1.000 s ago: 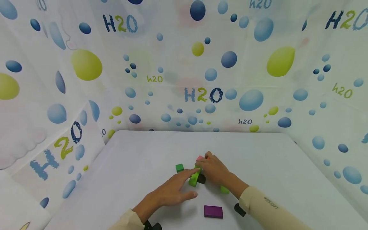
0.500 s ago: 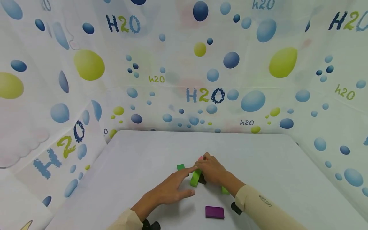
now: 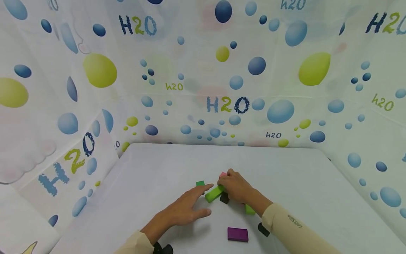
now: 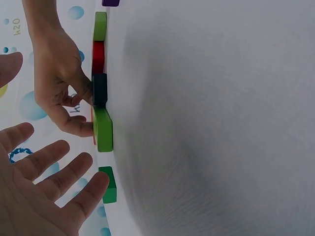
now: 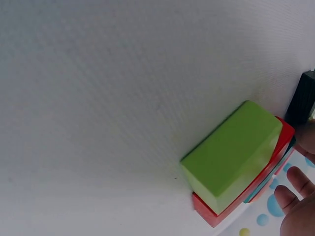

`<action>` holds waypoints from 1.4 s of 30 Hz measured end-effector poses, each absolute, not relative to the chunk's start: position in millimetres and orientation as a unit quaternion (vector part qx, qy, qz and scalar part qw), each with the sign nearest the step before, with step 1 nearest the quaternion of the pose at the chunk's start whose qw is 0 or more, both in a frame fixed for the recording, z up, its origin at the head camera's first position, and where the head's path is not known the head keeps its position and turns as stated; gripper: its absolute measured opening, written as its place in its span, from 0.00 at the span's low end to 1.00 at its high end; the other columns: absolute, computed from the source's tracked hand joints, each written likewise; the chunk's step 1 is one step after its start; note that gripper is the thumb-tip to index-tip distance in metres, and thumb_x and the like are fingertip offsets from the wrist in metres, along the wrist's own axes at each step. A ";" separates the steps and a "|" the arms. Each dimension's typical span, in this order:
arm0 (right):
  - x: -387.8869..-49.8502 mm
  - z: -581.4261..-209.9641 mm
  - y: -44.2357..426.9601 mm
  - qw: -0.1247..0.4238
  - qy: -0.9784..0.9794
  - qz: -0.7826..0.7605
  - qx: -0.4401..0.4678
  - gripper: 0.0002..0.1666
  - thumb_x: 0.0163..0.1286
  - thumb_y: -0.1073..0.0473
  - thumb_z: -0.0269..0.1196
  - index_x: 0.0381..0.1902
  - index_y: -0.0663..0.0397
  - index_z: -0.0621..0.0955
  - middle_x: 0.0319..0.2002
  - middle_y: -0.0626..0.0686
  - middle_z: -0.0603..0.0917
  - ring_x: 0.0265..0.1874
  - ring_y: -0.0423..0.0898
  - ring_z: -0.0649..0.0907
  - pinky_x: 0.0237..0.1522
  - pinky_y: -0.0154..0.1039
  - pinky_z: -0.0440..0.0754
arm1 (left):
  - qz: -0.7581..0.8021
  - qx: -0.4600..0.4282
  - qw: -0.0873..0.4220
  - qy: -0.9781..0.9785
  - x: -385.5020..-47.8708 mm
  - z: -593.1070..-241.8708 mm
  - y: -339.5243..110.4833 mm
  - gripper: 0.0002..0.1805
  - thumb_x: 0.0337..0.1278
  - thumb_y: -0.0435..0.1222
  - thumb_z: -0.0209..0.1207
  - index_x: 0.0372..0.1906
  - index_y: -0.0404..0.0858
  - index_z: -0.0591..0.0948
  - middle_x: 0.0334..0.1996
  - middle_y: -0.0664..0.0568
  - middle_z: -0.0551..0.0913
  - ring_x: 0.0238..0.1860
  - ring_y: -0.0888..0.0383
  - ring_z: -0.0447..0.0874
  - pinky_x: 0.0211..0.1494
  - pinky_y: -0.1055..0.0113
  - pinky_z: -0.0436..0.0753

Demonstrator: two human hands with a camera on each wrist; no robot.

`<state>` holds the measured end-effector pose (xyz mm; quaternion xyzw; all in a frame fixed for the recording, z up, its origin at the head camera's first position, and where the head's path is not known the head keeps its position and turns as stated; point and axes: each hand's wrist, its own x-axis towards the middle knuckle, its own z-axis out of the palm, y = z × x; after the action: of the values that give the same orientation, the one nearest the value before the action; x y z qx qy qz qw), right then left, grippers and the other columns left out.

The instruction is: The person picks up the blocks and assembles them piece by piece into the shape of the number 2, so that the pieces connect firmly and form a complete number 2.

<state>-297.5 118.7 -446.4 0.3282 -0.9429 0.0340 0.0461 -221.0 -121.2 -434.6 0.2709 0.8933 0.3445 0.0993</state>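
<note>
In the head view my right hand (image 3: pixel 236 187) has its curled fingers at the far end of a long light green block (image 3: pixel 213 194), pinching it. A black block (image 3: pixel 224 198) lies beside it under the hand, and a pink block (image 3: pixel 223 174) shows behind the fingertips. My left hand (image 3: pixel 187 209) hovers to the left, fingers spread, holding nothing. Beyond its fingertips sits a small green block (image 3: pixel 200 183). The left wrist view shows the right hand (image 4: pixel 59 88) at the light green block (image 4: pixel 104 132) and black block (image 4: pixel 100 90).
A purple block (image 3: pixel 238 234) lies nearer the front of the white table (image 3: pixel 152 169). Another light green block (image 3: pixel 250 210), partly hidden by the right forearm, stands by red and teal blocks (image 5: pixel 288 132) in the right wrist view. Patterned sheets surround the table.
The long light green block has turned, its near end swinging left. My left hand has drawn back slightly to the left, away from it. My right hand stays near the same spot.
</note>
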 end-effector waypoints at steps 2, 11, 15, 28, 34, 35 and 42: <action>-296.5 -446.3 119.1 0.042 -0.946 0.039 0.320 0.16 0.66 0.65 0.68 0.51 0.46 0.84 0.41 0.42 0.84 0.45 0.45 0.72 0.51 0.44 0.76 | 0.345 0.271 0.098 0.894 -220.8 -434.7 -122.3 0.41 0.66 0.55 0.58 0.80 0.60 0.55 0.77 0.59 0.61 0.74 0.50 0.64 0.73 0.36 0.61; -294.0 -445.1 122.2 0.048 -0.947 0.036 0.315 0.15 0.69 0.60 0.68 0.53 0.49 0.82 0.47 0.45 0.82 0.50 0.47 0.74 0.54 0.45 0.77 | 0.340 0.273 0.090 0.895 -220.8 -430.5 -123.9 0.41 0.66 0.56 0.59 0.80 0.64 0.54 0.77 0.58 0.61 0.74 0.49 0.63 0.74 0.35 0.60; -293.1 -445.3 126.4 0.056 -0.948 0.054 0.307 0.16 0.69 0.59 0.68 0.54 0.52 0.82 0.50 0.47 0.83 0.49 0.46 0.74 0.55 0.43 0.77 | 0.338 0.268 0.087 0.898 -220.5 -429.3 -126.8 0.41 0.66 0.54 0.59 0.80 0.61 0.56 0.77 0.57 0.61 0.75 0.49 0.63 0.74 0.35 0.59; -266.1 -445.2 141.9 0.094 -0.927 0.168 0.324 0.14 0.64 0.61 0.71 0.47 0.57 0.84 0.41 0.47 0.83 0.43 0.43 0.71 0.46 0.40 0.77 | 0.332 0.271 0.085 0.899 -217.3 -429.6 -139.2 0.41 0.66 0.52 0.60 0.80 0.58 0.56 0.77 0.58 0.61 0.71 0.51 0.68 0.72 0.38 0.65; -252.0 -445.1 146.0 0.065 -0.921 0.188 0.334 0.15 0.63 0.57 0.73 0.46 0.54 0.85 0.37 0.43 0.83 0.41 0.39 0.70 0.42 0.33 0.76 | 0.332 0.280 0.080 0.897 -217.4 -430.5 -144.3 0.41 0.66 0.52 0.61 0.80 0.59 0.56 0.77 0.61 0.61 0.71 0.52 0.68 0.72 0.40 0.66; -249.9 -444.4 146.5 0.060 -0.920 0.192 0.335 0.15 0.63 0.56 0.73 0.46 0.54 0.85 0.37 0.43 0.82 0.41 0.39 0.70 0.41 0.33 0.76 | 0.333 0.281 0.080 0.896 -217.1 -430.9 -144.9 0.41 0.66 0.51 0.61 0.80 0.58 0.57 0.77 0.61 0.61 0.71 0.52 0.68 0.72 0.40 0.66; -236.8 -441.9 147.4 0.014 -0.914 0.224 0.337 0.16 0.63 0.56 0.73 0.46 0.55 0.85 0.37 0.42 0.80 0.42 0.38 0.71 0.41 0.32 0.78 | 0.344 0.281 0.087 0.892 -215.5 -434.6 -146.0 0.41 0.65 0.51 0.60 0.79 0.59 0.58 0.76 0.61 0.63 0.70 0.51 0.69 0.72 0.39 0.66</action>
<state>-236.8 147.4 -441.9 0.3369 -0.9144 0.2239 0.0140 -215.5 -146.0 -434.6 0.2811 0.8917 0.3439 0.0868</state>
